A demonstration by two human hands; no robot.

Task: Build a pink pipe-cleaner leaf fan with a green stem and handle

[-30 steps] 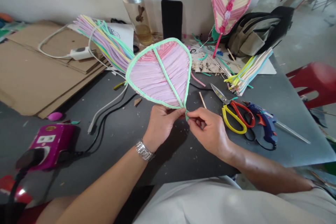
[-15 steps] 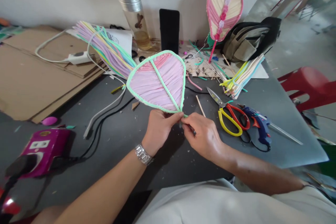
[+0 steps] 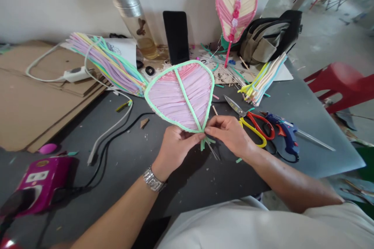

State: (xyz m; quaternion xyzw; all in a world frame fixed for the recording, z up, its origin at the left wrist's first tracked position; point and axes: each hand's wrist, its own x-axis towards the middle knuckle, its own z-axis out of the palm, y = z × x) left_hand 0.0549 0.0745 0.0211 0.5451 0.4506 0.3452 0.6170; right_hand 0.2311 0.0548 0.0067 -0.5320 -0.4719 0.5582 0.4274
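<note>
Fan (image 3: 168, 99) tilts over the bench (image 3: 137, 144); from afar I have its base gripped in the left hand (image 3: 175, 146) and pinched by the right hand (image 3: 229, 134), scissors (image 3: 242, 113) lying nearby.

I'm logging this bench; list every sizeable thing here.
Lilac fan: 1, green rim, centre
Cream fan: 1, pink rim, back
Pipe cleaner bundles: 2, multicoloured, left, right
Bottle: 1, silver lid, back
Smartphone: 1, black, back
Bag: 1, khaki, back
Scissors: 1 pair, red, yellow, right
Glue gun: 1, blue, right
Power socket: 1, magenta, left
Cardboard stack: 1, brown, left
Stool: 1, red, right
Wristwatch: 1, silver, left wrist
Left hand: 1, bare, centre
Right hand: 1, bare, centre
</note>
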